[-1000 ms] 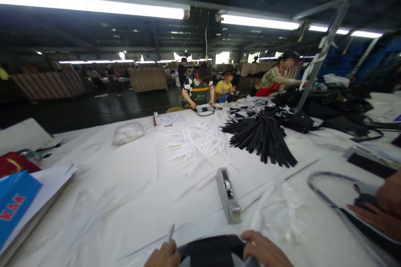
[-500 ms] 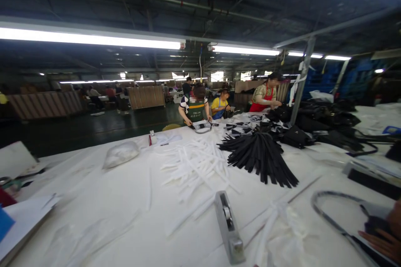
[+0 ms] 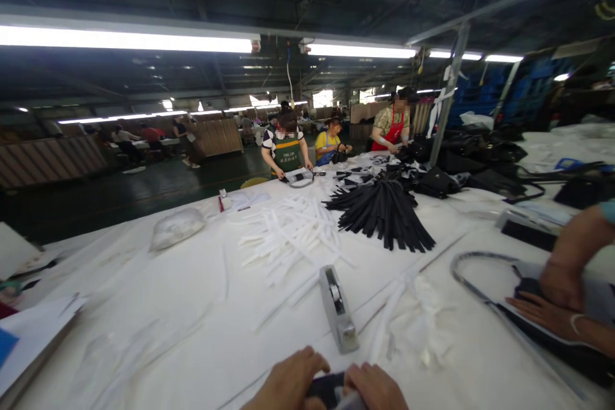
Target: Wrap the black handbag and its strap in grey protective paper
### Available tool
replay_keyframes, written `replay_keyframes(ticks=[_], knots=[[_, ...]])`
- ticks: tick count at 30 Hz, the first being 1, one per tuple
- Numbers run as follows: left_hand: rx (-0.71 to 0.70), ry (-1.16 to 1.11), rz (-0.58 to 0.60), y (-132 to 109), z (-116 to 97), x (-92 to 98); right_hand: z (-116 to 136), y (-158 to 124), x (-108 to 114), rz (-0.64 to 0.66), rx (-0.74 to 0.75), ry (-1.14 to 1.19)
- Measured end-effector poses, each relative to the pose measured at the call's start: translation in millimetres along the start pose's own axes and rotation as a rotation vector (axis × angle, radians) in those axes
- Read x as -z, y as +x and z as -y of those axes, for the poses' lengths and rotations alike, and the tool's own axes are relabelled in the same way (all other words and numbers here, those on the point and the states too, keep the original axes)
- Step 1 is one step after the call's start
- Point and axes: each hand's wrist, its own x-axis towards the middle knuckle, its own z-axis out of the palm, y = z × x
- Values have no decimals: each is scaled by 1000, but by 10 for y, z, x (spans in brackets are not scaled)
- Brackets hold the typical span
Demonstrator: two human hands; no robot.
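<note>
Clock centred on the grey tape dispenser [image 3: 339, 311].

Item, dark piece [image 3: 327, 388]: 6 o'clock, mostly covered. Left hand [image 3: 288, 381]: fingers bent round its left side. Right hand [image 3: 377, 387]: fingers curled over its right end. Progress: handling judged under way; portions finished or remaining cannot be told.

Surface: white-covered table [image 3: 163, 301]. White strips [image 3: 293, 230], loose, 11 o'clock; black strips [image 3: 384, 214], fanned, 1 o'clock; plastic bag [image 3: 177, 228], 10 o'clock; a co-worker's hands [image 3: 560, 311], 3 o'clock.

Room: dim hall; apron-clad co-worker [image 3: 287, 148], 11 o'clock; metal post [image 3: 449, 99], 1 o'clock; tube lamp [image 3: 360, 50], 12 o'clock.
</note>
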Motion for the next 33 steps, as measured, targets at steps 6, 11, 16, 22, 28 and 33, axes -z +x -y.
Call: replay_keyframes(ticks=[6,11,16,22,28,33], knots=[[-131,-66,89,307,-419,-269,-18,-211,448,22,-183,463],[-200,-19,93,301,-439,-380,-53,-421,501,41,-243,596],[-204,204,67,385,-553,-450,-74,-393,452,-16,-240,641],[-144,210,119,357,-449,-502,-133,-396,472,19,-232,644],[-49,-284,-72,344,-293,-635,-54,-411,513,100,-146,659],[63,-226,-82,456,-267,-685,3,-400,530,116,-123,656]])
